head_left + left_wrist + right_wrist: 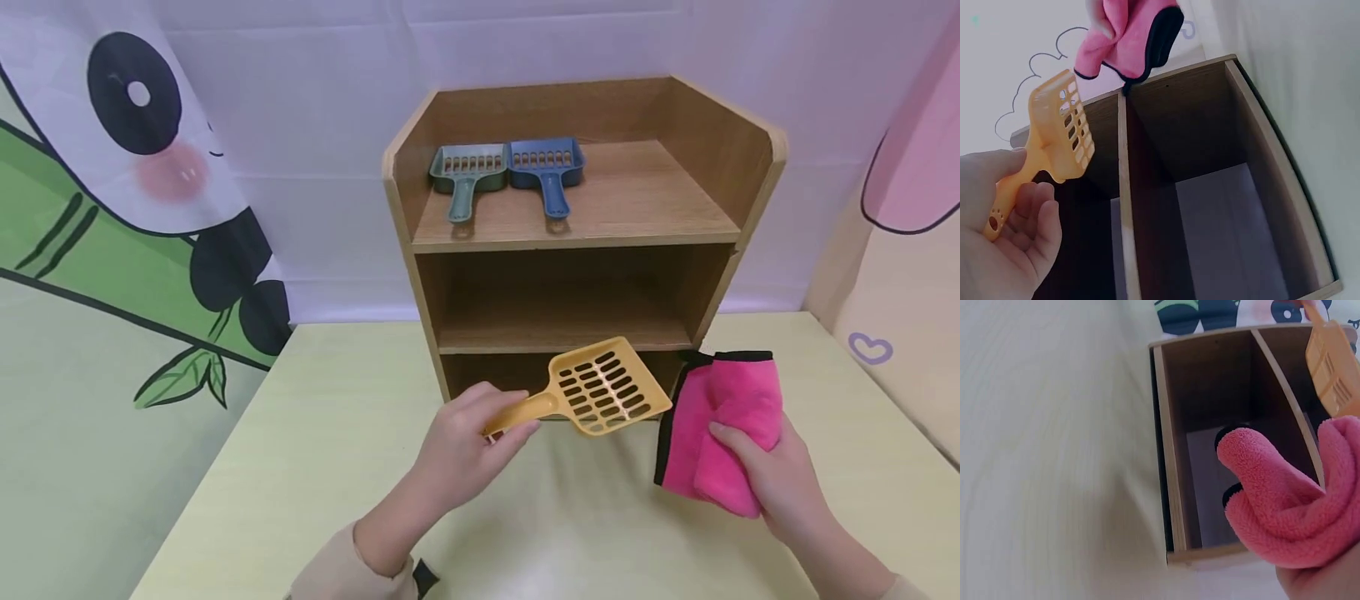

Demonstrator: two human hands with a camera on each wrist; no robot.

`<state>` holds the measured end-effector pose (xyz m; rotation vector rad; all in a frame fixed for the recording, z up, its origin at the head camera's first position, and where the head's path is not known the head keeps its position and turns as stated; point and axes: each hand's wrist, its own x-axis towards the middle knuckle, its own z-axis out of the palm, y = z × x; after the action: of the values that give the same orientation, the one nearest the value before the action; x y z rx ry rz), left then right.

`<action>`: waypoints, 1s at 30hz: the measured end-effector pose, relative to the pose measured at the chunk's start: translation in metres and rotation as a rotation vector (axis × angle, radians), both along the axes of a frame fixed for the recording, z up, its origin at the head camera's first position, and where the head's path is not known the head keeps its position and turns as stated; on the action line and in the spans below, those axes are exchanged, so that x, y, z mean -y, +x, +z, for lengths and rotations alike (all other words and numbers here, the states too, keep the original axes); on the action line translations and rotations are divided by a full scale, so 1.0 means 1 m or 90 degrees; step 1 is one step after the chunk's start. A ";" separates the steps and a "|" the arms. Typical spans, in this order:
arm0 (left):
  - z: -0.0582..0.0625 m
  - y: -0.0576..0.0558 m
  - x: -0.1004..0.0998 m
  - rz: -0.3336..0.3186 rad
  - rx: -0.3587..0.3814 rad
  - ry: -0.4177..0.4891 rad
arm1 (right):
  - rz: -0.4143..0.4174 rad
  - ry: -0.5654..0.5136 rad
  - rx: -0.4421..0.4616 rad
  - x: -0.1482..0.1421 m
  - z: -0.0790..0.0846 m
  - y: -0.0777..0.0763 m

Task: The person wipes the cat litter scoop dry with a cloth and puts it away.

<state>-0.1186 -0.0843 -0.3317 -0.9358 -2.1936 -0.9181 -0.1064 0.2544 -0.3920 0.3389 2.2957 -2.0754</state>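
My left hand (468, 446) grips the handle of a yellow-orange slotted litter scoop (611, 387), its slotted head pointing right in front of the wooden shelf. In the left wrist view the scoop (1060, 125) shows a raised wall and a paw-print cutout near the handle's end. My right hand (787, 483) holds a bunched pink cloth (738, 425) with black edging, just right of the scoop's head. Fluffy folds of the cloth (1291, 500) bulge from the hand in the right wrist view, and part of the fingers is hidden behind them.
A wooden shelf unit (577, 242) stands at the back of the pale table (337, 417). On its top board, a grey-green scoop (465, 179) and a blue scoop (551, 175) lie side by side. A printed cloth backdrop (315, 100) hangs behind.
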 end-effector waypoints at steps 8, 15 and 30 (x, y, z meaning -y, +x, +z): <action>0.031 -0.011 -0.010 -0.026 -0.061 -0.015 | -0.006 0.044 -0.007 -0.030 -0.003 0.001; 0.072 -0.023 -0.024 -0.038 -0.140 0.001 | -0.006 0.001 -0.015 -0.044 -0.002 0.001; 0.118 -0.051 -0.058 0.112 -0.278 -0.022 | 0.004 -0.061 -0.043 -0.051 0.008 -0.015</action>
<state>-0.1694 -0.0259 -0.2137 -0.8490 -1.8832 -0.5352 -0.1216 0.3050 -0.3838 0.2615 2.2187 -2.2173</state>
